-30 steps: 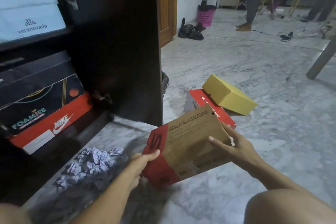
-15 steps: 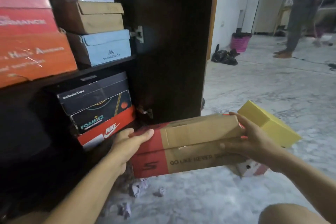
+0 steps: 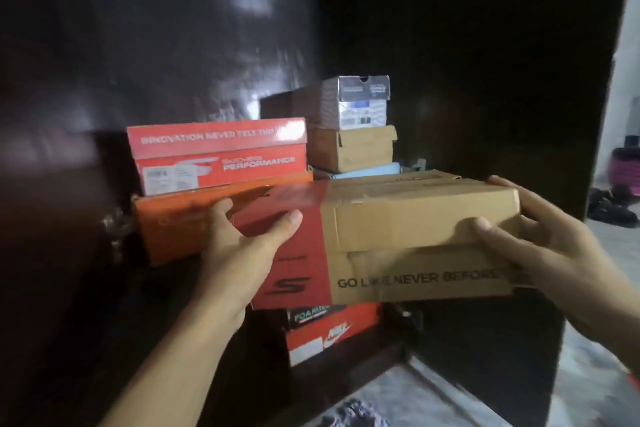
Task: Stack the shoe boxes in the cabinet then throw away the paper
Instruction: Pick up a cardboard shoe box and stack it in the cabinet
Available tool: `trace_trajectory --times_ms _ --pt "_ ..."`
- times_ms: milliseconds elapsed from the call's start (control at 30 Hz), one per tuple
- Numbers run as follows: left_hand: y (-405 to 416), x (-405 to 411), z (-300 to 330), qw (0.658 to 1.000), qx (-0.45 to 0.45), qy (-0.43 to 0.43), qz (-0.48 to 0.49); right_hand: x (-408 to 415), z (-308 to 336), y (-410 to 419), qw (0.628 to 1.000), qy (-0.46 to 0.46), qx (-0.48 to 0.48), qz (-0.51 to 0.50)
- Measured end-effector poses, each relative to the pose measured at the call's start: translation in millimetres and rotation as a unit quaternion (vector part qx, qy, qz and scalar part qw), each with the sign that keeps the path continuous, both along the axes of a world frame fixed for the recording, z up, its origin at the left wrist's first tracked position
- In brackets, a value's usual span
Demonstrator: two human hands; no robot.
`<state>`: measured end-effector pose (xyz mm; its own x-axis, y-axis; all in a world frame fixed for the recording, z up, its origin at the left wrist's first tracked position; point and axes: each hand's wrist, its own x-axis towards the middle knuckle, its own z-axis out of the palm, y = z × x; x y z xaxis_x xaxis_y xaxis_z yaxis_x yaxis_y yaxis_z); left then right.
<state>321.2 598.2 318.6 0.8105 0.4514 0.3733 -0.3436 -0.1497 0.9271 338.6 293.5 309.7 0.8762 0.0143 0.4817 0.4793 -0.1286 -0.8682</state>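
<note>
Half a second ago the person held the box (image 3: 398,239) low, level with the cabinet's bottom shelf; now it has been lifted to the height of the upper shelf, in front of the boxes stored there, and the view has tipped up so that most of the floor is out of sight. The left hand (image 3: 239,246) holds its red end, thumb over the lid edge and fingers behind; the right hand (image 3: 540,246) clasps the brown end, thumb on the front of the lid. Each grip is clamped on the box, which hangs in the air, touching no shelf. That likely means the box is bound for the upper shelf, so the stacking is well along, while the crumpled paper (image 3: 349,414) on the floor below is not yet thrown away. On that shelf a red box (image 3: 218,156) sits on an orange box (image 3: 173,236), and to their right a brown box (image 3: 353,147) carries a grey box (image 3: 356,102). Dark open room shows above the red box, seemingly enough for one more. To the right the open door (image 3: 519,80) stands near the right hand, so there is little room to swing that way.
</note>
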Motion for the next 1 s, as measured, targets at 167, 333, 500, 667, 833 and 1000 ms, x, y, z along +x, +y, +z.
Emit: trace_trajectory --times_ms 167,333,500,667,833,1000 --pt "20.4 -10.9 68.0 0.995 0.036 -0.074 0.048 10.2 58.3 30.9 0.996 -0.073 0.047 0.008" --pt "30.5 -12.9 121.5 0.985 0.023 -0.149 0.083 30.1 103.3 52.8 0.986 -0.146 0.078 0.005" --pt "49.3 0.6 169.8 0.975 0.019 -0.194 0.107 54.1 145.4 86.4 0.979 -0.190 0.071 0.036" --pt "86.3 43.0 192.8 0.964 0.042 -0.180 0.193 107.1 164.7 126.2 0.974 -0.205 0.067 0.070" --pt "117.7 77.6 183.9 0.956 0.015 -0.160 0.246 151.3 184.0 167.6 0.979 -0.159 0.069 0.103" --pt "136.6 95.3 184.2 0.966 0.019 -0.116 0.229 186.2 194.7 204.2 0.986 -0.117 0.061 0.100"
